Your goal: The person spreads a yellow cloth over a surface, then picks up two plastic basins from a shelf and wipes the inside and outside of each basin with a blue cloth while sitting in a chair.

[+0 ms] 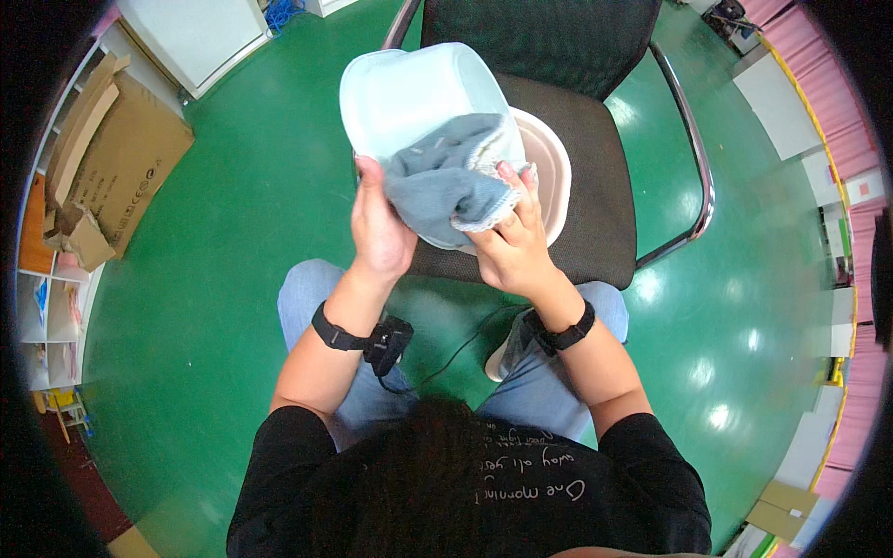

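My left hand [383, 228] is closed on the lower left side of a pale blue plastic tub [409, 98], its thumb pointing up along the wall. The tub is tilted and held up over the front of a chair. A grey-blue cloth [433, 191] with a pale, rough edge lies bunched against the tub's lower part. My right hand [516, 246] grips this cloth at its pale edge, fingers curled into it. Behind the tub, a pinkish-white basin [556, 172] rests on the chair seat, partly hidden.
The black mesh chair [600, 209] faces me, with a metal armrest [702, 200] curving on the right. A black device [387, 344] is strapped to my left wrist, its cable running between my knees. An opened cardboard box [139, 153] stands at the far left on the green floor [233, 186].
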{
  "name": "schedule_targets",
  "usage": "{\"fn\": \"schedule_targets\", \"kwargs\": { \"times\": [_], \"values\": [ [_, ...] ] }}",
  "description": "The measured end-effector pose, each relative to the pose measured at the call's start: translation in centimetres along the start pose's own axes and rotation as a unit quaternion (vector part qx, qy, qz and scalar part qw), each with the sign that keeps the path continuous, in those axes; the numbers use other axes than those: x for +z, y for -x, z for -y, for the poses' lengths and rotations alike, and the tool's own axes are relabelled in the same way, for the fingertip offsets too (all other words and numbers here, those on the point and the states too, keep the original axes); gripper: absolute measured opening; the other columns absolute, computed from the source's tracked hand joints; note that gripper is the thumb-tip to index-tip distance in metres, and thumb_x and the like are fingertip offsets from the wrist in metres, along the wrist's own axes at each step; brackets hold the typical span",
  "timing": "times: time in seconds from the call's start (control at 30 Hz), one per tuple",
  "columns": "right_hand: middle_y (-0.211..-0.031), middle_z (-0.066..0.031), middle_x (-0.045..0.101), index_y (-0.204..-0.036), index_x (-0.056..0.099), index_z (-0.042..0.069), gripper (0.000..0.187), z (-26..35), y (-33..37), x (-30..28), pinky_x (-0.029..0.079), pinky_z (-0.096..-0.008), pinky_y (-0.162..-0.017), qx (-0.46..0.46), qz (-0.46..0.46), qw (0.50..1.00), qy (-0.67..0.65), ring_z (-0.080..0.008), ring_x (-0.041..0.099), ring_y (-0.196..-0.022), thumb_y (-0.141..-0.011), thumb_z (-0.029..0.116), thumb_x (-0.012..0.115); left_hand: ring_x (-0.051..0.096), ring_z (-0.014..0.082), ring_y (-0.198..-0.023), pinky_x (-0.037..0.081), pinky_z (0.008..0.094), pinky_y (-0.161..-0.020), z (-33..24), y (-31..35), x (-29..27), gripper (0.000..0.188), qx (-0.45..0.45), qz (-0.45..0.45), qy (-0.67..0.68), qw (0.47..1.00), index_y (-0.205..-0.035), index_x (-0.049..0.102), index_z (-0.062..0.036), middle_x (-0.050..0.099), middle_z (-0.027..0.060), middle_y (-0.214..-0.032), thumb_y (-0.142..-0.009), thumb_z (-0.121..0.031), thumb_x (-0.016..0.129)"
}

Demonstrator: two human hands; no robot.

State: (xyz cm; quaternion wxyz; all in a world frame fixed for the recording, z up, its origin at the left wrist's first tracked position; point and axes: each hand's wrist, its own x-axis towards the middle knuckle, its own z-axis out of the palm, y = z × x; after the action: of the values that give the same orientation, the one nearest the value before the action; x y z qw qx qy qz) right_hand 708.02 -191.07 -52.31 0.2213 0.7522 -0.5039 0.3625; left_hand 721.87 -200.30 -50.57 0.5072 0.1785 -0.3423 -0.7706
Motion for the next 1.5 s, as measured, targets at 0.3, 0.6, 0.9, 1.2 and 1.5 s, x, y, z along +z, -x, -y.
{"fn": "schedule_targets", "kwargs": {
  "times": [0.3,0.6,0.9,1.2,1.5],
  "values": [
    [-0.127,-0.0127,0.043,-0.11,0.058,0.014,0.046,-0.4,1.2,1.0,0.021,-0.0519,-0.105,0.034,-0.016,0.995,-0.095,-0.0391,0.033,-0.126,-0.064,0.012,0.061,0.048,0.0259,-0.114,0.038,0.0377,-0.097,-1.0,-0.2,0.1,0.075,0.012,0.01,-0.061,0.998,-0.133,0.033,-0.0009,0.047,0.014,-0.128,-0.089,-0.062,0.027],
    [-0.143,-0.0283,0.018,-0.134,0.029,-0.005,0.057,-1.0,1.3,-0.3,0.011,-0.0423,-0.109,0.193,-0.042,0.947,-0.255,-0.0381,0.015,-0.135,-0.083,0.012,0.045,0.042,0.024,-0.121,0.034,0.0369,-0.101,-0.9,0.1,-0.6,0.074,0.033,0.05,-0.133,0.989,-0.135,0.028,-0.0001,0.04,0.0137,-0.134,-0.09,-0.058,0.024],
    [-0.14,-0.0205,0.031,-0.133,0.031,-0.006,0.047,-5.2,0.8,-0.5,0.02,-0.0344,-0.107,0.341,-0.133,0.906,-0.215,-0.0289,0.029,-0.13,-0.091,0.012,0.042,0.042,0.0251,-0.121,0.034,0.0384,-0.101,-1.4,0.8,0.0,0.075,-0.007,0.143,-0.126,0.982,-0.136,0.024,0.0007,0.039,0.0145,-0.134,-0.09,-0.059,0.024],
    [-0.14,-0.0203,0.029,-0.134,0.028,-0.007,0.049,-3.6,0.6,0.0,0.015,-0.0353,-0.108,0.344,-0.124,0.911,-0.191,-0.0304,0.025,-0.132,-0.091,0.013,0.041,0.049,0.0187,-0.11,0.038,0.0317,-0.095,0.0,1.3,-0.7,0.064,0.015,0.156,-0.159,0.975,-0.125,0.04,0.004,0.051,0.012,-0.119,-0.094,-0.05,0.024],
    [-0.142,-0.0262,0.021,-0.133,0.036,0.0,0.054,-0.6,0.2,-0.8,0.006,-0.0483,-0.109,0.124,-0.064,0.977,-0.162,-0.0407,0.015,-0.134,-0.08,0.008,0.048,0.051,0.021,-0.109,0.039,0.0334,-0.095,-0.3,-0.1,-0.3,0.066,0.008,0.092,-0.136,0.986,-0.124,0.042,0.0026,0.051,0.0136,-0.12,-0.093,-0.054,0.026]
  ]
}}
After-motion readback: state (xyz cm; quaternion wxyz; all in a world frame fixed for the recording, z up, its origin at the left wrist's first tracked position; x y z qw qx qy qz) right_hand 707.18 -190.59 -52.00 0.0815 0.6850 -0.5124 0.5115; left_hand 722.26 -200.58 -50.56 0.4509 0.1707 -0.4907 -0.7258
